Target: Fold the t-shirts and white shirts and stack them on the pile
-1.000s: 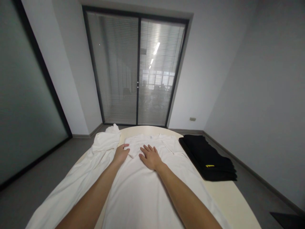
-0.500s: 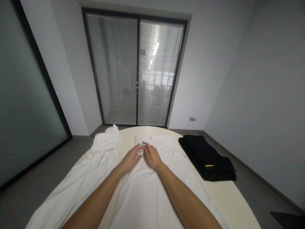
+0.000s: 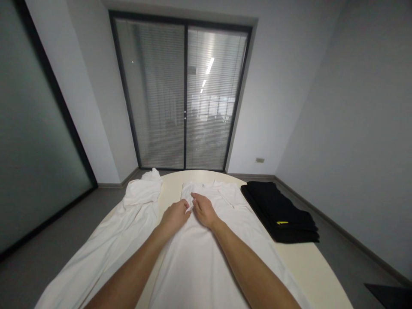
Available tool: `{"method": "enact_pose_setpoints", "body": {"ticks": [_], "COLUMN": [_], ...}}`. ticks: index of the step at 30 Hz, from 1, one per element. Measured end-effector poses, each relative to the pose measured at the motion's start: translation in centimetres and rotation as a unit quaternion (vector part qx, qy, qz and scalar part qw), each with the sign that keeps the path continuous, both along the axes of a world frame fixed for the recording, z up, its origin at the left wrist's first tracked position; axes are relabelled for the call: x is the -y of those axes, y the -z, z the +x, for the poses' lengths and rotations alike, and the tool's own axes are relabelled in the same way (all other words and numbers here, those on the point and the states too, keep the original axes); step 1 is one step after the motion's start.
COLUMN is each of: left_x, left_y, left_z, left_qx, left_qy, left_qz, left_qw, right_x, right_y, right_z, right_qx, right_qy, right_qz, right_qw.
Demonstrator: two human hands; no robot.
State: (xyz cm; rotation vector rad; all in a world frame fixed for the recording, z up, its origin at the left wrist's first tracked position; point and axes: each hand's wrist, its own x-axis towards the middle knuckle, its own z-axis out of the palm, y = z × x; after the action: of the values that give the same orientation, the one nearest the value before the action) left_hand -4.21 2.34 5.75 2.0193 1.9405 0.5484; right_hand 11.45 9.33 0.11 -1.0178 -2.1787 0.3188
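Note:
A white T-shirt (image 3: 196,266) lies spread lengthwise on the table in front of me, its collar end at the far side. My left hand (image 3: 175,215) is at the shirt's left edge near the far end, fingers curled and closed on the fabric there. Just beside it, my right hand (image 3: 205,211) rests on the shirt with its fingers stretched out towards the left edge. A small gap separates the two hands. Part of the shirt is hidden under my right forearm.
Another white garment (image 3: 128,231) lies along the left side, bunched at its far end. On the right, a stack of folded black clothes (image 3: 280,210) with a yellow mark sits near the edge of the pale round table (image 3: 312,262). A glass door stands beyond.
My left hand has drawn slightly back from the right one, and its fingers have curled. My right hand has barely moved. The cloth between them looks less bunched.

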Motion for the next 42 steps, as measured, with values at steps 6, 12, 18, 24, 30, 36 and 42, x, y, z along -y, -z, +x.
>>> {"method": "enact_pose_setpoints", "body": {"ticks": [6, 12, 18, 24, 30, 36, 42], "left_x": [0.4, 1.3, 1.2, 1.0, 0.9, 1.3, 2.4], "left_y": [0.0, 0.2, 0.4, 0.7, 1.0, 0.5, 1.0], "left_z": [0.6, 0.7, 0.7, 0.3, 0.2, 0.6, 1.7], "left_qx": [0.026, -0.021, -0.047, -0.056, -0.083, -0.124, -0.141], "left_qy": [0.02, 0.044, 0.074, 0.091, 0.095, 0.096, 0.091], "left_qz": [-0.046, -0.074, -0.076, -0.062, -0.041, -0.052, -0.117], "left_qw": [0.998, 0.996, 0.993, 0.992, 0.991, 0.986, 0.979], "right_x": [0.4, 0.7, 0.7, 0.1, -0.9, -1.6, -1.7], "right_y": [-0.9, -0.9, -0.4, -0.3, -0.2, -1.0, -2.4], "right_z": [-0.1, -0.2, -0.5, -0.8, -0.9, -0.7, 2.8], "right_qx": [-0.011, 0.073, 0.127, 0.151, 0.161, 0.114, 0.126], "right_qy": [0.042, 0.055, 0.066, 0.058, 0.054, 0.04, 0.245], "right_qz": [-0.055, -0.053, -0.069, -0.086, -0.09, -0.075, -0.072], "right_qw": [0.998, 0.994, 0.987, 0.983, 0.981, 0.99, 0.959]}}
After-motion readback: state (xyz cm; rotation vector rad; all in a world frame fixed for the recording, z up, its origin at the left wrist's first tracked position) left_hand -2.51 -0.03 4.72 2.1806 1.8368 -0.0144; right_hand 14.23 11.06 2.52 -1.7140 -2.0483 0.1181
